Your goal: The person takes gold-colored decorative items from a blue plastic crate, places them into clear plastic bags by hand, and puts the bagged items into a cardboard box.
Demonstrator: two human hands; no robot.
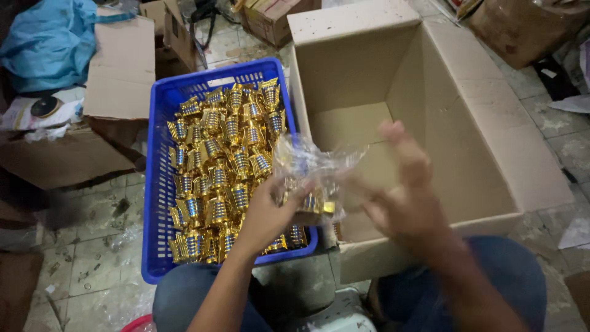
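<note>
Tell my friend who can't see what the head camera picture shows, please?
A seated person's left hand holds a clear plastic bag with a gold piece inside, while the blurred right hand is beside it. A blue crate of gold pieces sits left of an open cardboard box.

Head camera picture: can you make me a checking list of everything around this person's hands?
Surface: tiled floor, dirty and stained.
Job's things: blue crate full of shiny gold pieces; clear plastic bag with a gold piece inside; big open cardboard box, inside bare.
Clutter: blue plastic sheet, flattened cardboard, more boxes behind.
Hands: left hand grips the bag; right hand blurred, fingers spread, beside the bag.
Cables: dark straps or cords, cannot tell which.
Surroundings: the person's knees in blue trousers.
</note>
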